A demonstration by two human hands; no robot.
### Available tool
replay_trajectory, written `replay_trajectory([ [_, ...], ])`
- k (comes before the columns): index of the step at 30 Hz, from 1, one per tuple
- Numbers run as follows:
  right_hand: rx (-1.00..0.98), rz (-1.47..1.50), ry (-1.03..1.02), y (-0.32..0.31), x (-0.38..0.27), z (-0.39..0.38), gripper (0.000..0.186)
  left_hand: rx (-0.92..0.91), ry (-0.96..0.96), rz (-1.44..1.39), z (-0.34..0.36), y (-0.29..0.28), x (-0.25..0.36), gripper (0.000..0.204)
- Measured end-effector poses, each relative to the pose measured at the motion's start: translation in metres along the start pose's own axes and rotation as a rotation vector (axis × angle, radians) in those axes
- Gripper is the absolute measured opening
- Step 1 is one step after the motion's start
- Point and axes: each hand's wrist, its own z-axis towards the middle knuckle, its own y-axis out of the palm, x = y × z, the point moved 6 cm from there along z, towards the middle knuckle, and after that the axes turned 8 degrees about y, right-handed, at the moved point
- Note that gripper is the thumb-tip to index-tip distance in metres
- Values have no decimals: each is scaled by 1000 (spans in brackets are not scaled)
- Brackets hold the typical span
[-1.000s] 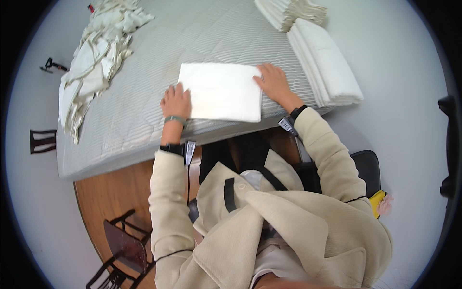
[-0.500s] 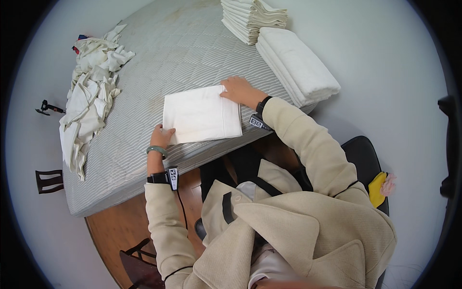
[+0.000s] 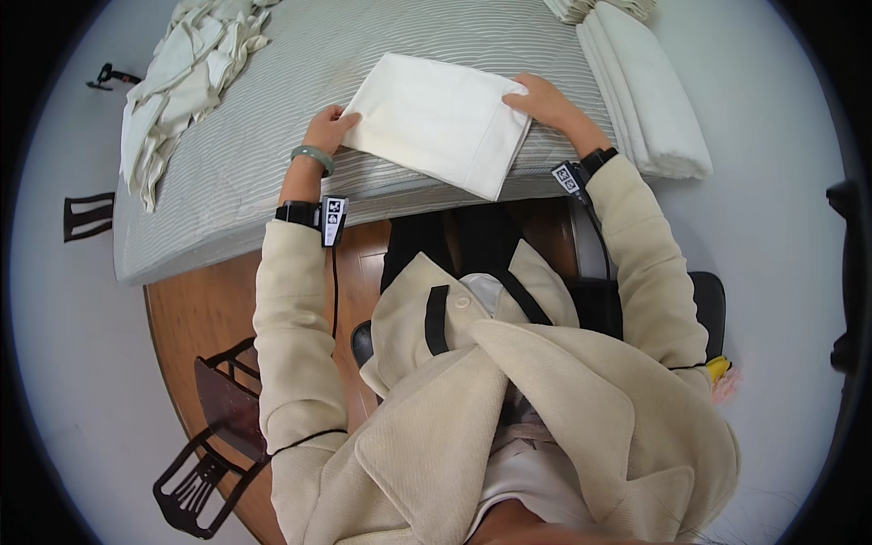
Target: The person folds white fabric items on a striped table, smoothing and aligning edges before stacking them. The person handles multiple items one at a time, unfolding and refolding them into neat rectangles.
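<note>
A folded white cloth point(image 3: 434, 118) lies between my two hands at the near edge of the striped mattress point(image 3: 313, 54), turned at a slant. My left hand point(image 3: 329, 129) grips its left edge, thumb on top and the other fingers hidden beneath. On the opposite side, my right hand point(image 3: 542, 100) pinches the right edge near the far corner. The cloth's near corner reaches the mattress edge. A green bangle and a black wrist strap circle my left wrist; another black strap is on my right.
A rumpled heap of white cloths point(image 3: 195, 68) lies at the mattress's left. Thick folded white cloth point(image 3: 645, 95) rests at the right, with a stack of folded cloths point(image 3: 604, 7) behind it. A dark wooden chair point(image 3: 232, 409) stands on the floor at lower left.
The folded cloth has turned clockwise, its right side now slanting toward me, with both hands keeping hold. My view has shifted, so the mattress sits higher in the picture.
</note>
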Motion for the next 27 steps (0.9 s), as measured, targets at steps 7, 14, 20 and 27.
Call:
replay_trajectory([
  [7,-176,249,134,3,-6,-13,55,17,-145,-76,-2,4,7,35],
  [14,-69,-81,23,5,-2,-10,51,-63,-216,-57,-1,2,12,46],
  [20,48,117,24,4,5,-23,53,-108,-229,-36,2,3,6,48],
  [27,-223,487,189,11,2,-63,49,-228,-264,-354,9,10,10,47],
])
